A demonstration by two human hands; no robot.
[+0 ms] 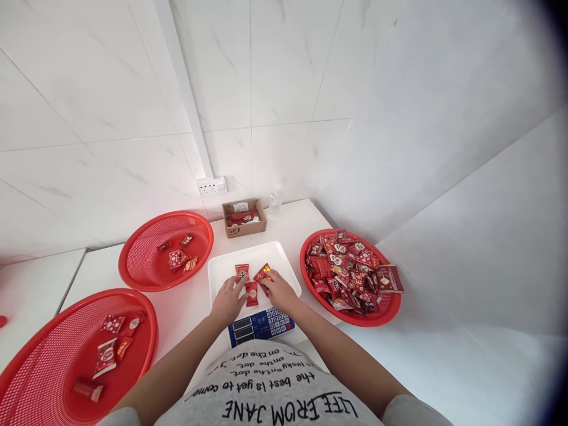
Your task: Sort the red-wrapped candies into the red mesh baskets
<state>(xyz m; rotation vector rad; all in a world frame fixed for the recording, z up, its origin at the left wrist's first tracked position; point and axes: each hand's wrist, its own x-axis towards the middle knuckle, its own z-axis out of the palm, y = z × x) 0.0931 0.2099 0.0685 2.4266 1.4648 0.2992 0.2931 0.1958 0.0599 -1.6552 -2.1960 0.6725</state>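
Note:
My left hand (228, 302) is over the left part of a white scale tray (277, 254), its fingers apart, the fingertips at a small red snack packet (242, 270). Its thumb is beside a second red packet (252, 294), which lies between my two hands. My right hand (281, 293) has its fingers on a red-and-gold packet (261, 274) at the tray's middle and seems to grip its edge. The blue keypad panel (261, 325) of the scale shows in front of the tray, close to my shirt.
At the right, a red basket (306, 269) is heaped with red packets. Two more red baskets (128, 242) stand at the left, each with several packets. Behind the scale are a small cardboard box (246, 231) holding packets and a clear plastic bottle (276, 201), near the tiled wall.

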